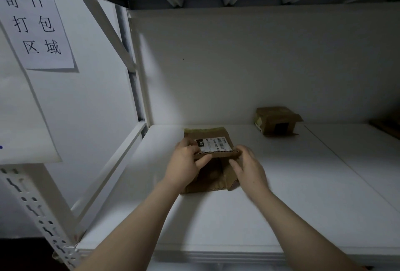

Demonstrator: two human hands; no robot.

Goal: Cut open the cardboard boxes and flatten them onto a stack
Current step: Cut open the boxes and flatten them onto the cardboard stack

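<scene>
Brown cardboard box (211, 175), partly opened, lies just left of the frame's centre on the white shelf board (292, 195), its white shipping label (214, 141) facing up on the far panel. The left hand (184, 162) grips the left end of the box's raised corrugated edge, fingers curled over it. The right hand (249, 167) pinches the right end of that same edge (thumb on top, fingers reaching under the flap). A second box (277, 121), flaps loose, sits well apart at the back wall, right of centre. A paper sign (36, 26) hangs in the upper left.
</scene>
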